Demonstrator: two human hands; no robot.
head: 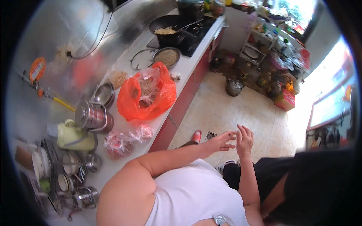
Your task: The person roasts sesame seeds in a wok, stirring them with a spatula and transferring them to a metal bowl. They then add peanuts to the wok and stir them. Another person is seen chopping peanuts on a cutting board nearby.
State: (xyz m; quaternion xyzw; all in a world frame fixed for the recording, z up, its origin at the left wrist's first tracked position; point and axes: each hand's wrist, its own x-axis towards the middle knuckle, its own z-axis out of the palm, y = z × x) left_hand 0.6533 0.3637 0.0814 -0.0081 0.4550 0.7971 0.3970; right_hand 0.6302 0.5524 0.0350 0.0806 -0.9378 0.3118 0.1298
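Note:
Both of my hands are in front of my body above the tiled floor, close together. My left hand [224,141] reaches across from the left with its fingers spread and nothing in it. My right hand [245,139] is raised beside it, empty, fingers extended and slightly bent. Their fingertips nearly meet; I cannot tell whether they touch. On the counter [142,124] to the left is an orange-red plastic bag [128,99], its mouth open around a clear bag of brownish food. Nearer me lie knotted clear plastic bags [120,144] with reddish contents.
A wok [167,21] with pale food sits on the stove, near a pan of grains [166,57]. Steel canisters [92,115] and a pale-green jug [75,137] line the wall. A kettle [234,87] stands on the floor. A person in dark clothes [314,180] is close on the right.

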